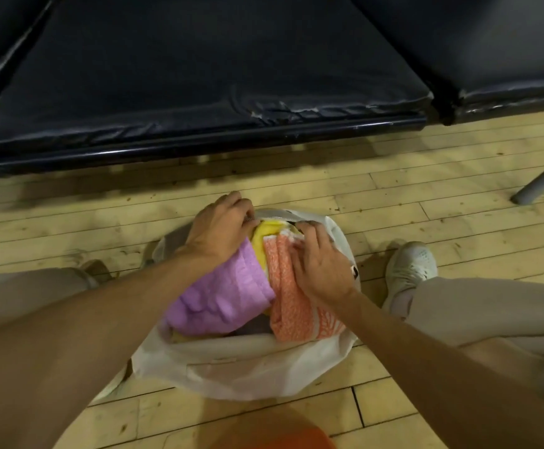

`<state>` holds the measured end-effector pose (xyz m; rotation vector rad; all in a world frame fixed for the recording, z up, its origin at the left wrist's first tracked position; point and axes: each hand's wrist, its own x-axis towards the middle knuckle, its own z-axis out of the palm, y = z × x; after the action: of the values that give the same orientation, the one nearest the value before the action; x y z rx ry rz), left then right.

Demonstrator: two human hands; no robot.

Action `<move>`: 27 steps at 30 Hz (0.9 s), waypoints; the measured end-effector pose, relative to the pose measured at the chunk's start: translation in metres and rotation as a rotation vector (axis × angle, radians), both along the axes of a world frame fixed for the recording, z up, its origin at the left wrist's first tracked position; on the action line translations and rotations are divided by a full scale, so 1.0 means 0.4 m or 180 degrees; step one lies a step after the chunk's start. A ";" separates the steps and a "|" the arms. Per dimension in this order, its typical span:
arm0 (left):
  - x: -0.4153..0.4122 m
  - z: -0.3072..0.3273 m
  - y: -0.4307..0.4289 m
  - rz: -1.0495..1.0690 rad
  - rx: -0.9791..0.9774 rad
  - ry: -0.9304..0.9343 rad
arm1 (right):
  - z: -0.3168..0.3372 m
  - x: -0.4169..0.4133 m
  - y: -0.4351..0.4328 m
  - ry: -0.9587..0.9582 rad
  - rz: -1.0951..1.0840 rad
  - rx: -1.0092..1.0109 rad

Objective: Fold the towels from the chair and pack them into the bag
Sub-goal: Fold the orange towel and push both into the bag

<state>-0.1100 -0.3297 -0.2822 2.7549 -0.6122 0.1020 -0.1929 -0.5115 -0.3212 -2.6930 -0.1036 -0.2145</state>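
Pinching the far zippered rim of the white bag point(248, 367), the left hand point(219, 231) is seen with fingers clamped on that edge. Inside the bag, set on the wooden floor point(426, 205) before the dark chair point(199, 76), a purple towel point(225, 293), a yellow towel point(267, 234) and an orange towel point(293, 306) are packed side by side. The orange towel's far end is gripped by the curled fingers of the right hand point(319, 264).
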 end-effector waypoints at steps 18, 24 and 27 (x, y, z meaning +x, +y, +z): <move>0.049 0.037 0.000 -0.0634 -0.0462 -0.0033 | -0.121 0.002 0.078 0.0420 0.0200 0.0015; 0.053 0.032 -0.041 -0.0551 0.0084 -0.0019 | -0.098 0.039 0.071 0.0530 0.0255 0.0315; 0.049 0.015 -0.108 -0.1043 0.0372 -0.0077 | -0.094 -0.004 0.056 0.0422 0.0255 0.0743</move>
<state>-0.0905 -0.3729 -0.2764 2.7224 -1.0973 0.0250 -0.1945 -0.4890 -0.3588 -2.4570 -0.1370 -0.0211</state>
